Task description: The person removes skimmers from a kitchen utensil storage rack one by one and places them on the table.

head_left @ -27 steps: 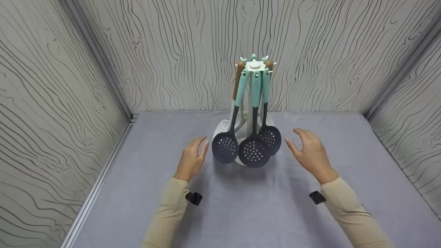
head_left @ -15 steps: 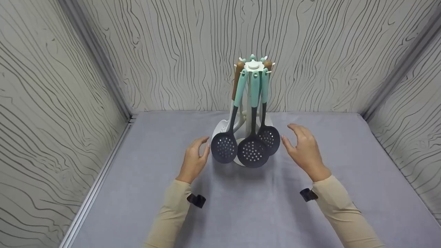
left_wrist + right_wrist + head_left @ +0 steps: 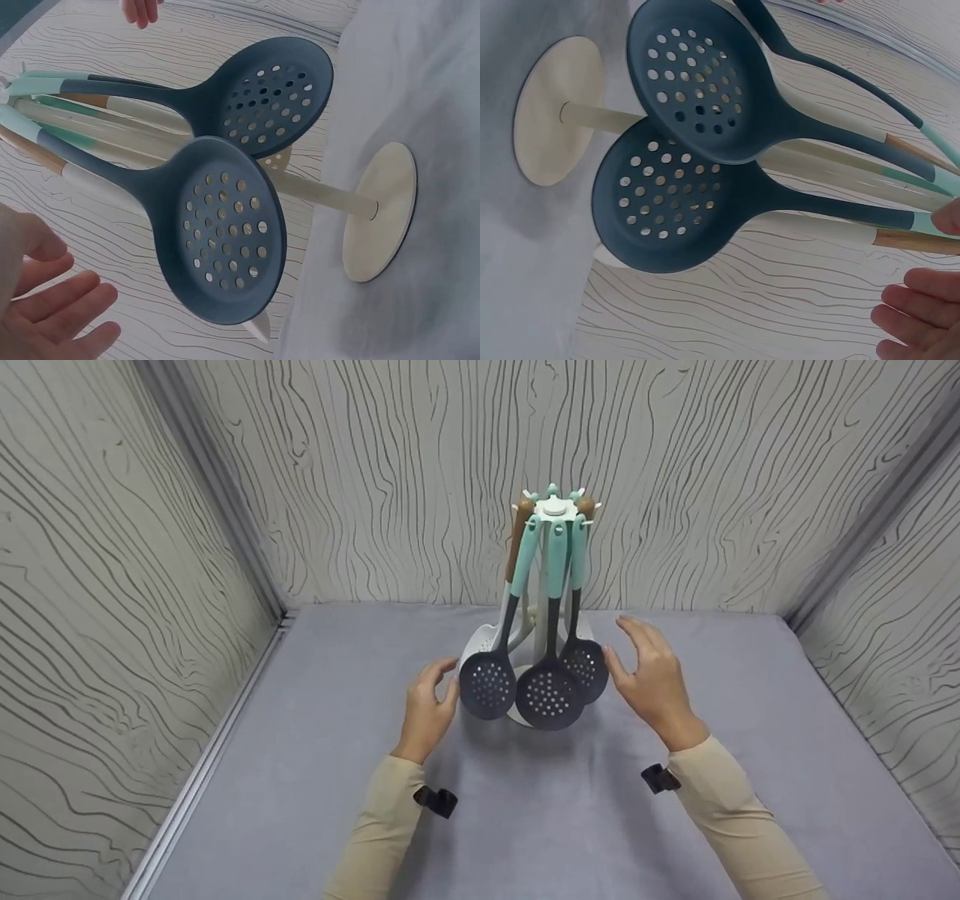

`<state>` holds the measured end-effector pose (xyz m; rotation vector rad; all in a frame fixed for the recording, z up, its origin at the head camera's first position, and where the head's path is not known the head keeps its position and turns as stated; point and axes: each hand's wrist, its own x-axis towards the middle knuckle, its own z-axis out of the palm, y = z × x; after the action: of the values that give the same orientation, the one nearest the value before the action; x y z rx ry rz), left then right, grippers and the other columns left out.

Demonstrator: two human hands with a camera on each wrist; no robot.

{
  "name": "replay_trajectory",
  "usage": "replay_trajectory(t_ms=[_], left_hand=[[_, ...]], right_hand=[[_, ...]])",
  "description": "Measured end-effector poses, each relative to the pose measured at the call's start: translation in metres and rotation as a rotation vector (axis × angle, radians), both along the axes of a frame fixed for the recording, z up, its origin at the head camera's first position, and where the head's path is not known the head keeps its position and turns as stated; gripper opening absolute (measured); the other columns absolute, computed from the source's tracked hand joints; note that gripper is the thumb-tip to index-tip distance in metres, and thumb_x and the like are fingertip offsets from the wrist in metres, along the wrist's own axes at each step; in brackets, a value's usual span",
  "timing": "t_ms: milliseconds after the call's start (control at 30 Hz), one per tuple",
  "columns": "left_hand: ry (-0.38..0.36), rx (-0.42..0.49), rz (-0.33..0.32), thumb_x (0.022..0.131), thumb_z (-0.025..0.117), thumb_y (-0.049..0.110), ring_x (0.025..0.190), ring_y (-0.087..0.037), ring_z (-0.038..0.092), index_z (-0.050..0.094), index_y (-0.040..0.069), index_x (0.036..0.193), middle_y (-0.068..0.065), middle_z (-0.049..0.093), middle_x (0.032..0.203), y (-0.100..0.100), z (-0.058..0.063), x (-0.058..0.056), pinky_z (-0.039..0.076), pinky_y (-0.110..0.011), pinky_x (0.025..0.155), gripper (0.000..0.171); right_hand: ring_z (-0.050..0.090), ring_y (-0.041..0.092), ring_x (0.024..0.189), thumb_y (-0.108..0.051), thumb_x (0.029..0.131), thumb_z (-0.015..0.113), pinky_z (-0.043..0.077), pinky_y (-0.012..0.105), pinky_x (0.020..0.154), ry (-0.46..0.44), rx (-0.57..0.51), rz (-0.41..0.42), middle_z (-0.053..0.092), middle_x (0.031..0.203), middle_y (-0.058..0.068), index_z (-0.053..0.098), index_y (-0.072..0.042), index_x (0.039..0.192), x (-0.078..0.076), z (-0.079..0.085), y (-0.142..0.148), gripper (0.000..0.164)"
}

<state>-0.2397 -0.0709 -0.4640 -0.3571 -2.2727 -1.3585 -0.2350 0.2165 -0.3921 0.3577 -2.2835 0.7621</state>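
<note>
A white utensil stand [image 3: 555, 508] has several utensils hanging from its hooks. Facing me are three dark skimmers with mint handles: a left skimmer [image 3: 487, 687], a middle skimmer [image 3: 550, 694] and a right skimmer [image 3: 592, 664]. My left hand [image 3: 427, 711] is beside the left skimmer, fingers parted and lightly bent, holding nothing. On the other side my right hand [image 3: 652, 681] is close to the right skimmer, thumb apart from the fingers, also holding nothing. Whether either thumb touches a skimmer's edge, I cannot tell. Brown-handled utensils [image 3: 520, 540] hang further back, their heads partly hidden.
The stand's round cream base [image 3: 384, 214] sits on a grey cloth [image 3: 540, 825]. Behind rises a wood-grain panel [image 3: 405, 472], with similar panels left and right. A metal rail [image 3: 202, 776] runs along the left side of the cloth.
My right hand has moved left and a little away from me, up to the right skimmer. My left hand has shifted slightly right, closer to the left skimmer. The stand stays put.
</note>
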Motion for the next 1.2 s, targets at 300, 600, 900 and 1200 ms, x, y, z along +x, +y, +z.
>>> replay_trajectory(t_ms=[300,600,900,1200], left_hand=[[0.008,0.012,0.01,0.093,0.055,0.003,0.115,-0.031,0.063,0.061,-0.004,0.118,-0.018,0.067,0.117,0.004,0.001,-0.001,0.052,-0.04,0.104,0.027],[0.029,0.032,-0.006,0.093,0.055,0.001,0.114,-0.031,0.063,0.061,-0.003,0.118,-0.018,0.067,0.118,0.011,0.005,-0.002,0.052,-0.04,0.103,0.026],[0.06,0.04,-0.018,0.091,0.055,-0.001,0.113,-0.031,0.064,0.062,-0.003,0.117,-0.018,0.067,0.117,0.021,0.004,-0.003,0.053,-0.04,0.102,0.027],[0.034,0.046,-0.014,0.091,0.056,0.0,0.12,-0.028,0.061,0.06,-0.001,0.122,-0.015,0.065,0.124,0.027,0.003,-0.004,0.048,-0.039,0.108,0.031]], right_hand=[[0.052,0.044,0.125,-0.005,0.085,0.066,0.036,0.053,0.116,0.1,-0.053,0.037,0.059,0.129,0.027,0.057,0.009,0.123,-0.005,0.012,-0.007,0.041],[0.047,0.043,0.132,-0.006,0.086,0.065,0.034,0.052,0.118,0.092,-0.073,0.058,0.055,0.136,0.027,0.055,0.009,0.127,-0.006,0.025,-0.016,0.045],[0.047,0.043,0.133,-0.007,0.087,0.065,0.033,0.05,0.12,0.13,-0.084,0.079,0.053,0.138,0.026,0.054,0.009,0.129,-0.011,0.037,-0.026,0.046],[0.041,0.04,0.138,-0.007,0.087,0.062,0.034,0.047,0.119,0.216,-0.068,0.098,0.047,0.145,0.024,0.048,0.007,0.134,-0.025,0.049,-0.036,0.051]])
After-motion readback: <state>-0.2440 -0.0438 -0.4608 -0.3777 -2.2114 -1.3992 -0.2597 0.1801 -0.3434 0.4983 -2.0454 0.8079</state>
